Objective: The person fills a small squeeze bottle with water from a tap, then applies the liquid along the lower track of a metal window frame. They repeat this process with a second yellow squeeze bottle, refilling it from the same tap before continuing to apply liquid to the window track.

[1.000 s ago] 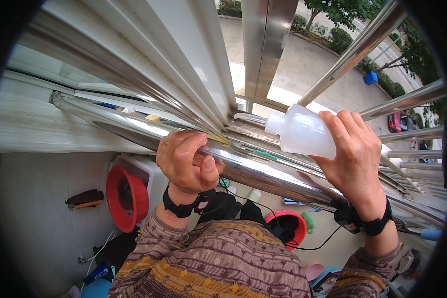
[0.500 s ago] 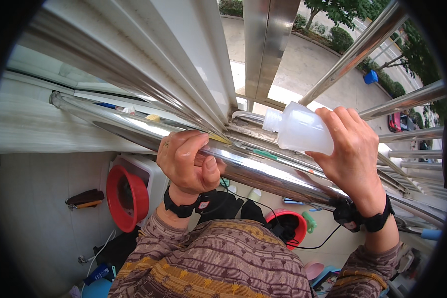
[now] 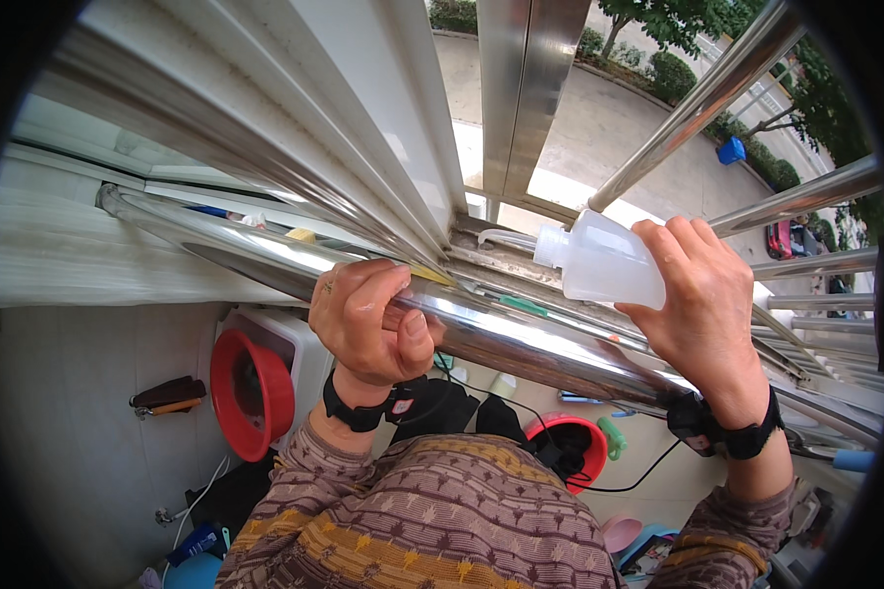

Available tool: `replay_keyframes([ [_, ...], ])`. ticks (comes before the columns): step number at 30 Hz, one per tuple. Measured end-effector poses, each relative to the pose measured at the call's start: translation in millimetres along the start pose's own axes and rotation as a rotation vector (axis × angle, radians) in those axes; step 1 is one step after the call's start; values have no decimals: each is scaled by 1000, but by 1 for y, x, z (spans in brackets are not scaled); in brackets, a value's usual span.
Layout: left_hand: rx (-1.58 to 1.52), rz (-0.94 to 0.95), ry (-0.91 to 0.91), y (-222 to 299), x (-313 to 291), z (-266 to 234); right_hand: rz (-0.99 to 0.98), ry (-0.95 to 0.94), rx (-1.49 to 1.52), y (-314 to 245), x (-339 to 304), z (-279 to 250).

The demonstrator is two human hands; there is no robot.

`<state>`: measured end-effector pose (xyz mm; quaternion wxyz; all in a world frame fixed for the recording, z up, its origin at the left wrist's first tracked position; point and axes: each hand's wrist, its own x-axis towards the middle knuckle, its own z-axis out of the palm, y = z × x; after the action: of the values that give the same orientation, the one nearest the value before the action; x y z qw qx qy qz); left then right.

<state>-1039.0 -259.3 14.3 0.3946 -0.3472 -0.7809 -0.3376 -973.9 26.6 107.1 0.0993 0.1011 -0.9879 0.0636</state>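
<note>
My right hand (image 3: pixel 702 294) grips a translucent white plastic bottle (image 3: pixel 614 260) by its base end. The bottle lies tipped sideways, with its uncapped neck pointing left over the dirty window track (image 3: pixel 521 263). A clear curved streak, which looks like a stream of water, runs from the neck toward the track's corner. On the left, my left hand (image 3: pixel 368 324) is closed around a thick shiny metal rail (image 3: pixel 550 339), with its fingers curled and thumb toward me. Its palm side is hidden. Black straps with small devices circle both wrists.
White sliding window frames (image 3: pixel 363 108) rise beyond the rail, and metal bars (image 3: pixel 702 113) stand at the right. A green strip (image 3: pixel 524 305) lies along the track. Below are a red basin (image 3: pixel 252 393), another red tub (image 3: pixel 584 447) and a black cable (image 3: pixel 619 489).
My right hand and the tipped bottle have shifted slightly to the right. The clear streak at the neck has changed shape and moved right too. My left hand stays on the rail.
</note>
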Motion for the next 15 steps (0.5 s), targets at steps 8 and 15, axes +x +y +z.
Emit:
replay_keyframes([
  [8, 2, 2, 29, -1, 0, 1, 47, -30, -52, 9, -16, -5],
  [15, -2, 4, 37, 0, 1, 2, 96, -75, -90, 18, -32, -17],
])
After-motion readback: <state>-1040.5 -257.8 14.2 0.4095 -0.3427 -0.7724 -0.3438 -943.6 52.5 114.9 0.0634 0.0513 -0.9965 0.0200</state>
